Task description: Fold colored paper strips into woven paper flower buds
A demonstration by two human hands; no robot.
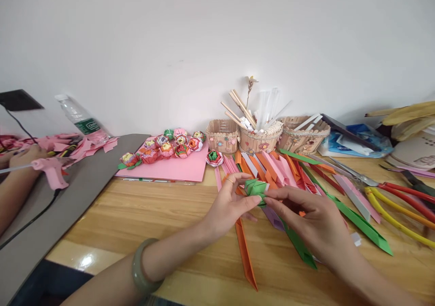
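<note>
Between my two hands is a small folded green paper flower (255,187), held above the table. My left hand (234,199) grips it from the left, thumb in front and fingers behind. From the right, the thumb and fingertips of my right hand (302,211) pinch its edge. Just beneath and behind my hands lie folded paper strips (272,168) in orange, pink, white and purple. Green folded strips (362,227) stretch to the right, and an orange strip (245,256) points toward me below my left hand.
Finished paper flowers (166,150) sit on pink paper (190,172). Behind stand stick-sided baskets (260,141). Scissors with red handles (408,197) and a yellow-handled tool (390,211) lie right. At left, another person's arm (13,184) is by a pink glue gun (50,172) and bottle (81,120).
</note>
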